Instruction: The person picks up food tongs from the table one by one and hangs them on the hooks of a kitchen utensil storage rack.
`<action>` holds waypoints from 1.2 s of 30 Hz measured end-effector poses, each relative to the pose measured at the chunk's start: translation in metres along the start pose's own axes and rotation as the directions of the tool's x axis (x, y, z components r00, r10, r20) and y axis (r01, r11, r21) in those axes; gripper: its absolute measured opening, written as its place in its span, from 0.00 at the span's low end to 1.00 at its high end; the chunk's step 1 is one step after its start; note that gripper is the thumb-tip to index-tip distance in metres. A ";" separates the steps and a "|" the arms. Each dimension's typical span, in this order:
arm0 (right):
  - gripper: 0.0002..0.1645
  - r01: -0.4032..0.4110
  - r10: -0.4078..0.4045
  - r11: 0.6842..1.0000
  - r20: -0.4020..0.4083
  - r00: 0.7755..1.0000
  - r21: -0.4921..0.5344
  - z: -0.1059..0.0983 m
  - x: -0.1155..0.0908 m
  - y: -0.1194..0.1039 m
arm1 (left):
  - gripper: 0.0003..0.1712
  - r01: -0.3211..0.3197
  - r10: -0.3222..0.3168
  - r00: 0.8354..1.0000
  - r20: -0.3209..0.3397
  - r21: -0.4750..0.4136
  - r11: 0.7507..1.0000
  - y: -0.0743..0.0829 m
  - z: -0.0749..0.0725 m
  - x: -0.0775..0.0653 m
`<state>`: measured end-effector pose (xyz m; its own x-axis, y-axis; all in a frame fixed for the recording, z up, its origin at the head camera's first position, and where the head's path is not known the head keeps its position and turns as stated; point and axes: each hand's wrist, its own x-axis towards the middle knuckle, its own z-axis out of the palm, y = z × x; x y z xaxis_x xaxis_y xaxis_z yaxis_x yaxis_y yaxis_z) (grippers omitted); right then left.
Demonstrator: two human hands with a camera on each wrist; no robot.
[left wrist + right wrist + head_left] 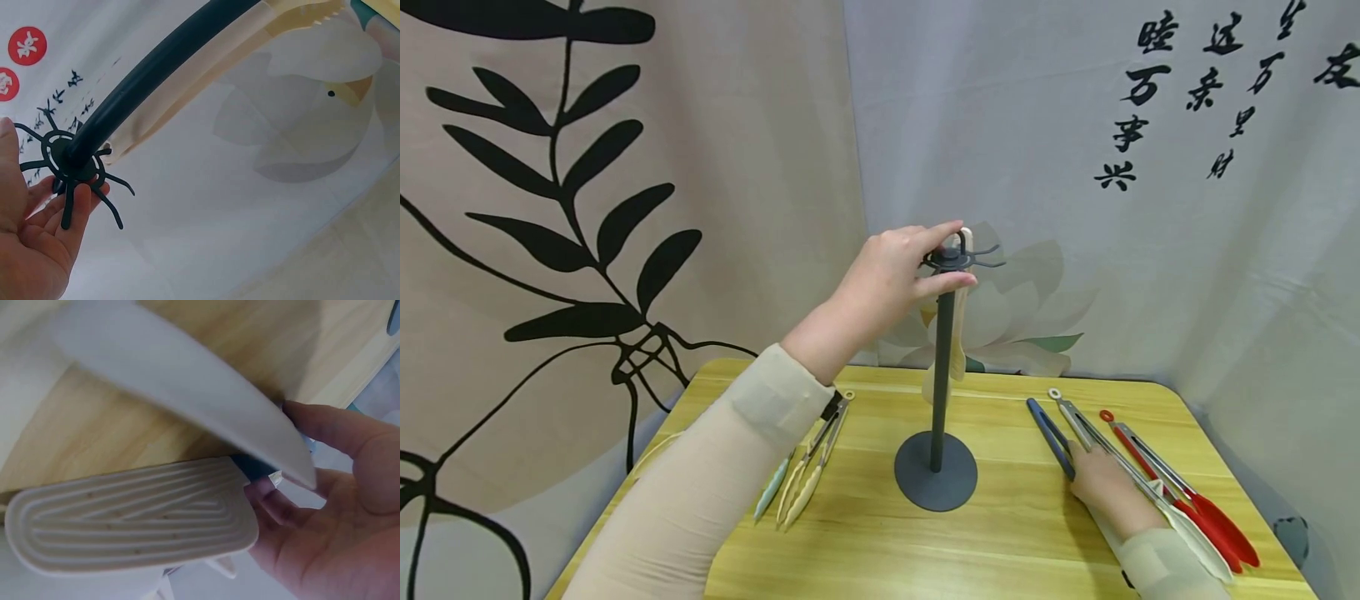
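From where I stand, the right hand [1108, 483] has its thumb and fingers closed around the blue-handled tongs [1049, 437], which lie low over the table [865, 533], handle reaching out beyond the fingers and the pale part running back beneath the wrist. They look light to me, with stiff arms and a springy opening; the two pale heads, one a blurred smooth blade [194, 387] and one a ridged blade [131, 519], seem smooth enough to slip, so the blue handle, with both arms squeezed together, looks the surer hold. Nothing about them strikes me as fragile. The left hand [898, 262], raised high, grips the hooked crown of one utensil stand [942, 375], thumb and fingers about it; the stand probably handles stiff and bottom-heavy, best steadied at the crown or pole. I count at least six hooks, though fingers hide some, and one cream utensil [958, 354] hanging just beyond that hand, behind the pole. Just beside the right hand, on its outer side, lie one pair of white-headed tongs [1197, 540] and, further out, one red pair [1221, 518]. Below the left wrist are one cream-headed pair [805, 498] and one teal-tipped utensil [772, 487], partly covered by the sleeve.
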<state>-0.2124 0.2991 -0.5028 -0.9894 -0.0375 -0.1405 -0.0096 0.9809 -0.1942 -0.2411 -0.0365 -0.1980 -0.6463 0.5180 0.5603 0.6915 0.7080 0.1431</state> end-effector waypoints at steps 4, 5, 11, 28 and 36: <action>0.42 -0.011 0.010 1.000 0.010 1.000 0.022 0.000 0.000 -0.002 | 0.39 0.004 -0.004 1.000 0.000 0.002 1.000 0.000 0.000 0.000; 0.42 -0.008 0.008 1.000 0.008 1.000 0.026 0.000 0.000 -0.002 | 0.39 0.004 -0.004 1.000 0.000 0.002 1.000 0.000 -0.001 0.000; 0.43 0.015 -0.015 0.999 -0.004 1.000 0.051 0.002 -0.002 0.000 | 0.39 -0.004 0.004 1.000 -0.009 0.004 1.000 0.000 0.000 0.000; 0.45 0.029 -0.017 0.988 -0.079 0.997 0.154 -0.007 -0.001 0.002 | 0.38 0.024 -0.024 1.000 0.004 0.010 1.000 0.002 -0.001 0.000; 0.45 0.035 -0.022 0.984 -0.077 0.997 0.173 -0.016 -0.005 -0.006 | 0.39 0.029 -0.029 1.000 0.007 0.018 0.999 0.003 -0.001 0.000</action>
<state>-0.2097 0.2968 -0.4856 -0.9972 -0.0439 -0.0611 -0.0187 0.9314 -0.3636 -0.2386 -0.0349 -0.1969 -0.6686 0.5006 0.5499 0.6665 0.7314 0.1444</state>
